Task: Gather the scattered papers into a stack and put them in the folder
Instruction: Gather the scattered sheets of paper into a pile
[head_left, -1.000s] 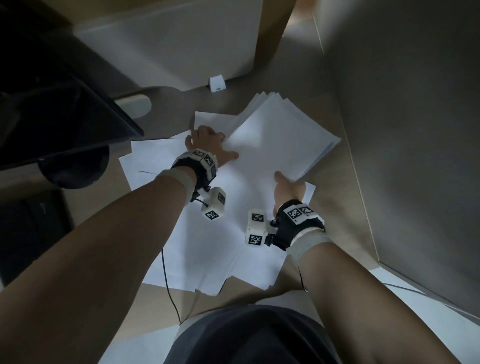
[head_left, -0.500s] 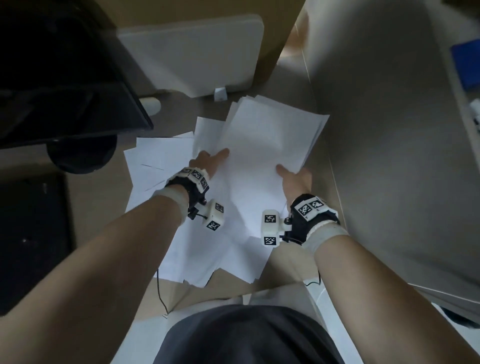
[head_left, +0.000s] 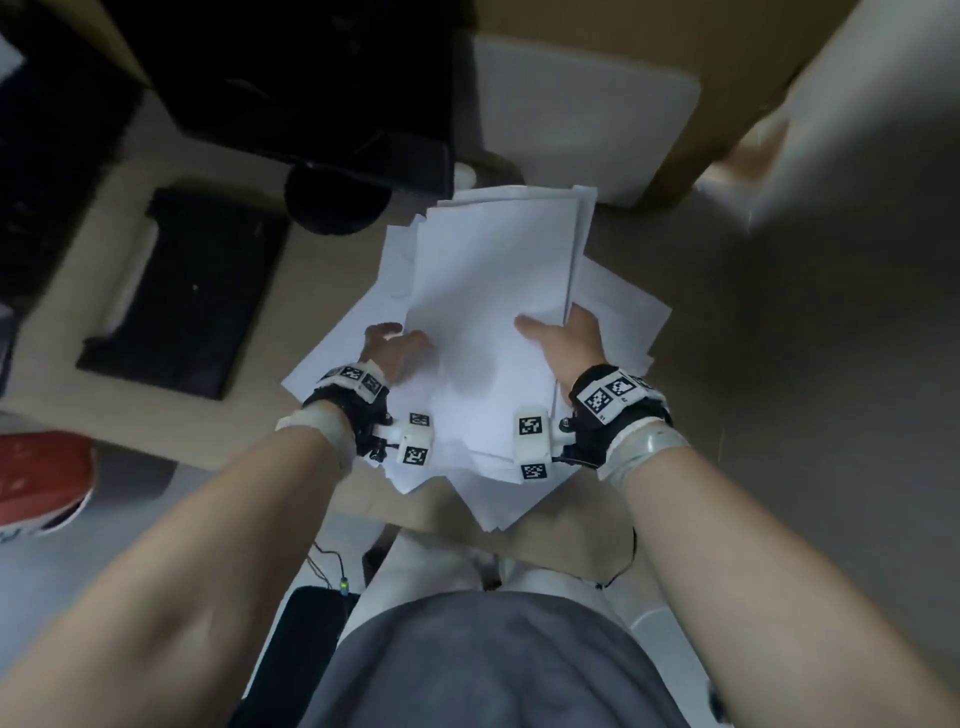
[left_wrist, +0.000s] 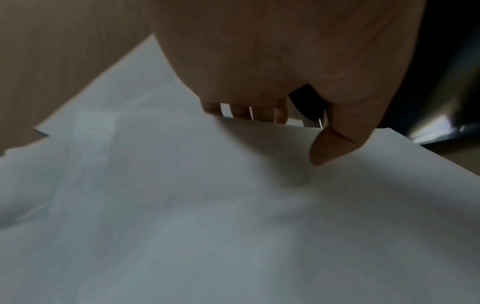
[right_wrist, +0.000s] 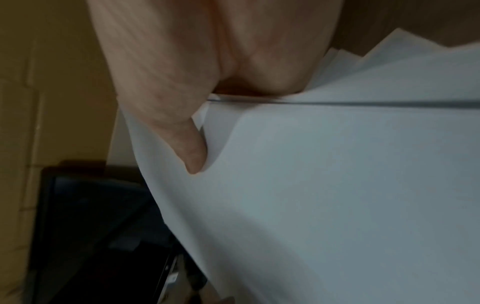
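Note:
A stack of white papers (head_left: 493, 312) sits mid-desk, its long side pointing away from me. My left hand (head_left: 395, 345) grips its left edge, and in the left wrist view the thumb (left_wrist: 327, 148) lies on top with the fingertips (left_wrist: 241, 112) under the edge. My right hand (head_left: 563, 338) grips the right edge, with its thumb (right_wrist: 192, 152) pressed on the top sheet and its fingers hidden below. Loose sheets (head_left: 623, 312) fan out beneath the stack on both sides. A white flat panel with rounded corners (head_left: 571, 124), possibly the folder, leans at the back.
A black monitor (head_left: 311, 78) with a round base (head_left: 337, 202) stands at the back left. Left of the papers lies a black keyboard (head_left: 187, 291). A grey partition (head_left: 831, 312) closes the right side. A red object (head_left: 41, 478) sits past the desk's front left edge.
The stack has turned from slanting right to nearly straight and come nearer to me. Both hands have shifted from lying on the sheets to gripping its two side edges.

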